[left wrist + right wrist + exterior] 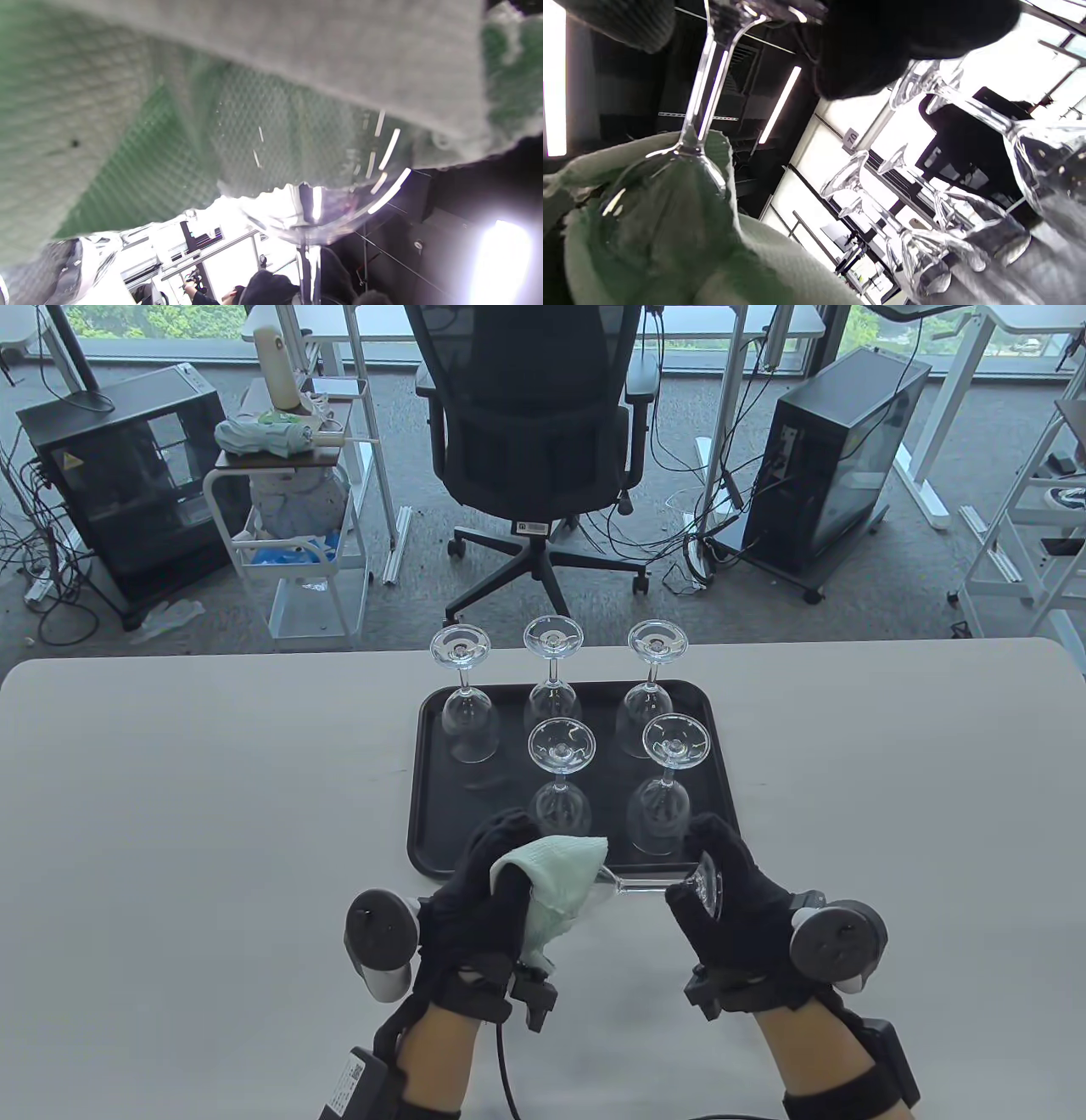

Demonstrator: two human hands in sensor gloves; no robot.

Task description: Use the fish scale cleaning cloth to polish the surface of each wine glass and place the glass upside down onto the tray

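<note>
Table view: just in front of the black tray [424, 780], which carries five clear wine glasses [561, 780] standing upside down, a sixth glass [653, 886] is held sideways. The left hand [488, 891] wraps a pale green cloth [556, 891] round its bowl, fingers curled over it; the right hand [730, 899] pinches the round foot. A good polish likely means turning the foot gently while the cloth stays snug.

Left wrist view: the cloth [169, 106] fills the frame, woven in fine scale-like diamonds over smooth curved glass [314, 203].

Right wrist view: a thin stem [706, 76] runs into the cloth-wrapped bowl [666, 203]; beyond it, inverted glasses [925, 241] gleam
</note>
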